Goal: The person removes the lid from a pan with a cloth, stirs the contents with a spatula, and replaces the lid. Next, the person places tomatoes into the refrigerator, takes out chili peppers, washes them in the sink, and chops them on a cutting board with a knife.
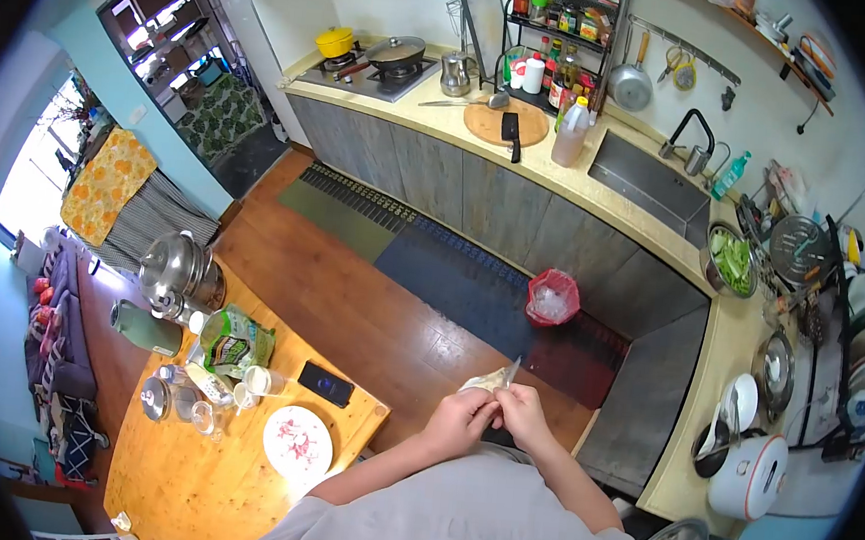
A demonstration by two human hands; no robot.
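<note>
Both hands meet close in front of my body, at the lower middle of the head view. My left hand (459,422) is closed around a pale, whitish-beige item (486,379) whose kind I cannot make out. In my right hand (524,417), fingers are pinched around what looks like a small knife, its thin blade (514,369) pointing up and away from me. The blade stands right beside the pale item; whether they touch is unclear. Something dark shows just below the hands, mostly hidden by them.
To the left, a wooden table (178,473) bears a patterned plate (298,443), a phone (326,384), a green bag (235,342) and jars. A red bin (553,299) stands on the floor by the cabinets. Along the counter are a cleaver (510,130), a sink (649,190) and a bowl of greens (731,261).
</note>
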